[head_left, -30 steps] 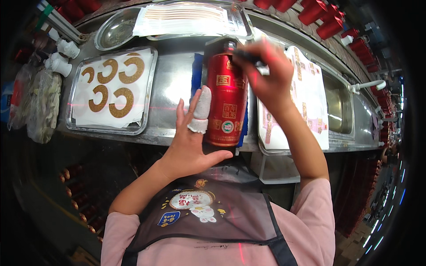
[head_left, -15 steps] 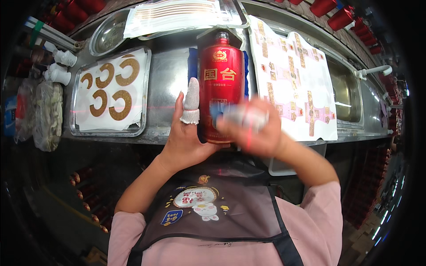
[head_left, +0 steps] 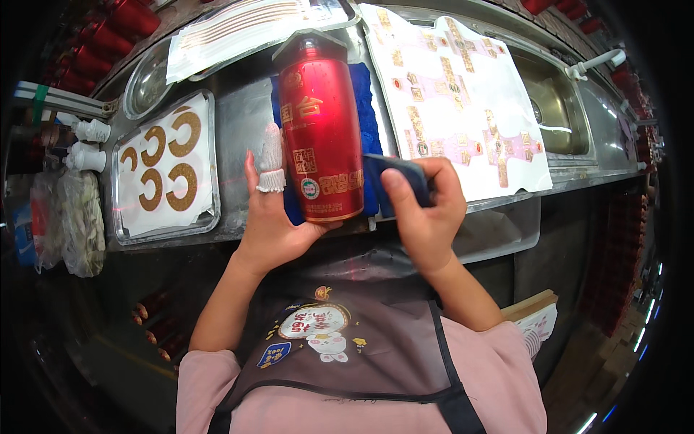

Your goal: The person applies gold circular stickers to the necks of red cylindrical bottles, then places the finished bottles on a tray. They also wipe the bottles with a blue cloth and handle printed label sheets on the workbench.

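A glossy red bottle (head_left: 324, 130) with gold lettering lies on a blue cloth (head_left: 370, 108), its base toward me. My left hand (head_left: 278, 228) grips it at the lower left, thumb at the base; some fingers are hidden. One finger wears a white knitted finger cover (head_left: 271, 159) and points up along the bottle's side. Just right of the bottle, my right hand (head_left: 431, 217) pinches a flat dark-blue scraper-like piece (head_left: 397, 184) between thumb and fingers. Gold-brown decals sit low on the bottle's front.
On the left, a metal tray (head_left: 215, 173) holds gold C-shaped decals on paper. White decal sheets (head_left: 491, 94) lie at right, beside a sink (head_left: 557, 119). Behind stand a steel bowl (head_left: 148, 83) and a strip-decal sheet (head_left: 253, 36). White bottle-shaped pieces (head_left: 87, 155) stand far left.
The bottle has turned about its length, bringing other decals to the front, and now tilts slightly. My right hand has moved off its front to the right side. The whole view has shifted.
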{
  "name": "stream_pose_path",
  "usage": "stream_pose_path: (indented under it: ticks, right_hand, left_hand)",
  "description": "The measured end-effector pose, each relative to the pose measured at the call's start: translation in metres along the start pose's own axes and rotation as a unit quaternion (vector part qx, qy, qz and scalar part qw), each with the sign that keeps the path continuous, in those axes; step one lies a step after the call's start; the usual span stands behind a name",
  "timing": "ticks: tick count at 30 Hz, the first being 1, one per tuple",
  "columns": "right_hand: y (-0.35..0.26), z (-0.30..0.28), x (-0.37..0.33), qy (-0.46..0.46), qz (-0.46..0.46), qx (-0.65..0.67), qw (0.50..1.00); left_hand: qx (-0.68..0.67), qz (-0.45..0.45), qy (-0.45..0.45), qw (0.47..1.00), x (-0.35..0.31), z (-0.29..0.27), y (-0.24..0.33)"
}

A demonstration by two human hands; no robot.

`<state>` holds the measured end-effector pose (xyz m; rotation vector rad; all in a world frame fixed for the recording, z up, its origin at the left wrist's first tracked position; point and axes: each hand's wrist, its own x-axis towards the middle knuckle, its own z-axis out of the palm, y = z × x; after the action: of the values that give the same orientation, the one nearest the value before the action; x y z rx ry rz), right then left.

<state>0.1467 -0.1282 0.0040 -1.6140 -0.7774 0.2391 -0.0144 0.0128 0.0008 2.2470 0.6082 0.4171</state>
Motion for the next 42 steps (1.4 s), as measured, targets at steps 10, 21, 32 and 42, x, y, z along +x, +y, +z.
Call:
stream_pose_path:
  ticks: [10, 21, 32, 42]
  right_hand:
    - [0.001, 0.0, 0.011, -0.027, -0.04, 0.004, 0.999]
    - [-0.004, 0.006, 0.023, -0.049, 0.033, 0.007, 0.998]
    - [0.005, 0.021, -0.003, 0.002, -0.061, -0.101, 0.993]
    - [-0.02, 0.019, -0.009, 0.026, -0.12, -0.028, 0.992]
  left_hand:
    - [-0.012, -0.016, -0.021, 1.0, 0.004, 0.001, -0.004]
    - [0.1, 0.022, 0.012, 0.995, 0.0, 0.004, 0.001]
    - [0.037, 0.087, 0.13, 0.987, -0.005, 0.006, 0.013]
    - [0.019, 0.067, 0.131, 0.989, -0.018, 0.008, 0.01]
